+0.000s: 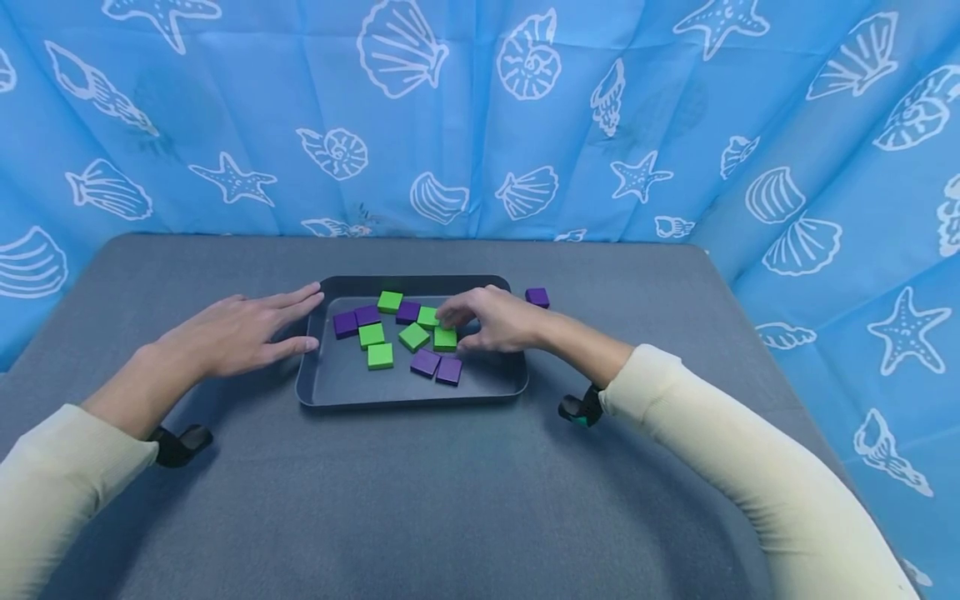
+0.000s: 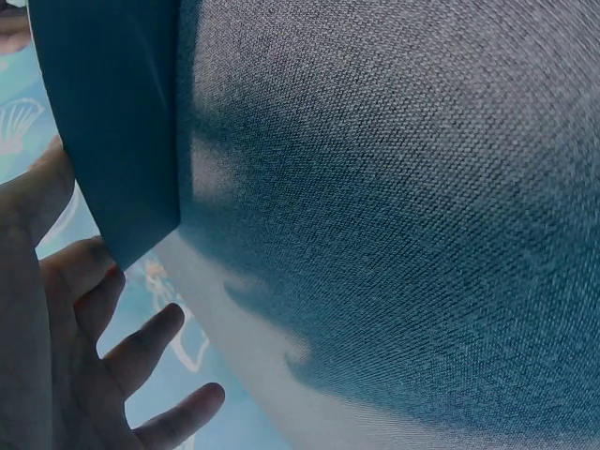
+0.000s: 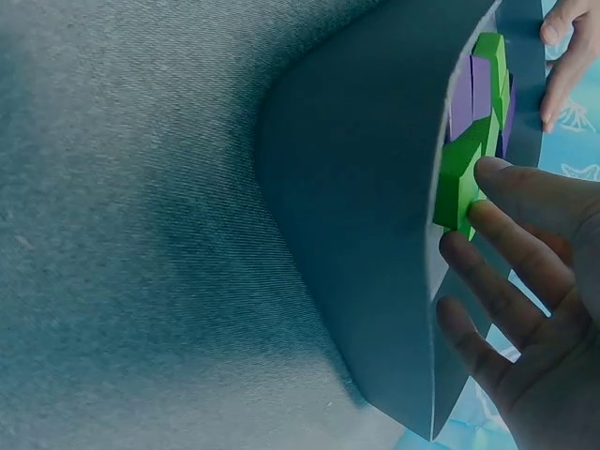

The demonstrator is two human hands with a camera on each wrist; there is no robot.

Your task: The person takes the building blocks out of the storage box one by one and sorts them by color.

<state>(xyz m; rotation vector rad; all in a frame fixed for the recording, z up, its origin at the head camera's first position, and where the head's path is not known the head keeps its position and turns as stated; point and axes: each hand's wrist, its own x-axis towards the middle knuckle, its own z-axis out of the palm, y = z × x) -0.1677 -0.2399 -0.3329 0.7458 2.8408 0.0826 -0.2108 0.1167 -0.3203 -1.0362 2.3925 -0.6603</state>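
Observation:
A dark rectangular baking tray (image 1: 345, 392) holds several small green and purple square blocks. My left hand (image 1: 243, 333) reaches to the tray's left side, its fingers extended and its fingertips and thumb right at the rim. In the left wrist view, those spread fingers show beside the tray wall (image 2: 112, 122). Over the right part of the tray bends my right hand (image 1: 498, 321). Its thumb and index fingertips are close around a green block (image 1: 445, 339). The right wrist view shows the thumb and index fingertips beside green blocks (image 3: 457, 183), a small gap between them, the other fingers loosely spread.
One purple block (image 1: 537, 297) lies on the grey cloth-covered table (image 1: 450, 500), just outside the tray's right side behind the right forearm. A blue curtain (image 1: 465, 125) with white shell prints hangs behind the table and along its right side.

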